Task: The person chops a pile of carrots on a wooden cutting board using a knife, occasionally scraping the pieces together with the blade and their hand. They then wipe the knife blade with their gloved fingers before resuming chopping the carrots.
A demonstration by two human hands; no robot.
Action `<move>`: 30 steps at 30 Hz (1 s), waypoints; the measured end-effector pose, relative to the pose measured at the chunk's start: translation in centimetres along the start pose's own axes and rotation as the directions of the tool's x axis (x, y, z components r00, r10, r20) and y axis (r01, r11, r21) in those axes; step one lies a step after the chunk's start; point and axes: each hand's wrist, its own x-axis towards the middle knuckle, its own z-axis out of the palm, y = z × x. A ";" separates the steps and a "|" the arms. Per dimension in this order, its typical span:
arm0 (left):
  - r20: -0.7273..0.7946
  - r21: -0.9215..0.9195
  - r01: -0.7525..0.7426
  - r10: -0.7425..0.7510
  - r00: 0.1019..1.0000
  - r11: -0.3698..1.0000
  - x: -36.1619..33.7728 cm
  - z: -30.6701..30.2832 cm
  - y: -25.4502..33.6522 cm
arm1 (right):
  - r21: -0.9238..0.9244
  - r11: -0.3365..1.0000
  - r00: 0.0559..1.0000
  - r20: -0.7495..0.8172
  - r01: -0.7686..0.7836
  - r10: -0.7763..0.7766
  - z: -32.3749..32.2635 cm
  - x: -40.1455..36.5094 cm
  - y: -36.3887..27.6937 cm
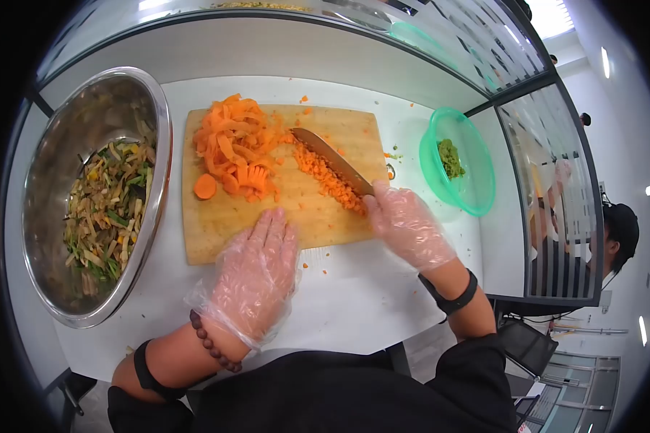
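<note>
Spreading along the bottom of the view, the person's black top (303,397) lies nearest, with a dark beaded bracelet (211,345) on the left wrist and a black band (461,297) near the right one. Both hands wear clear plastic gloves. The left hand (256,270) lies palm down, its grip open and flat, fingers extended together over the near edge of the wooden cutting board (217,234). The right hand (408,224) has its grip closed around the near end of the knife (334,160), at the board's right edge. The blade slants up and left across the board, along the far side of a line of finely chopped carrot (325,177). Left of that, on the board, sit a heap of carrot strips (231,137) and a round carrot piece (205,187). The board rests on a white surface (339,307), between a big metal bowl (165,144) of mixed cut vegetables (108,206) on the left and a green bowl (481,191) on the right, which contains a green mass (451,159). Orange bits are scattered around the board. Behind stands a pale partition (303,54) with glass above; farther right, another person (620,234) shows beyond the glass.
</note>
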 end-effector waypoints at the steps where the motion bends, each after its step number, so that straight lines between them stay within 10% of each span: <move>1: 0.005 -0.010 0.007 -0.007 1.000 1.000 0.0 -0.1 -0.1 | -0.007 1.000 1.000 0.005 0.009 -0.009 -0.5 -0.2 0.0; 30: -0.100 0.042 -0.032 0.036 0.994 0.999 -0.3 0.5 -0.2 | -0.052 0.998 1.000 -0.013 0.026 -0.027 0.4 -0.4 -0.4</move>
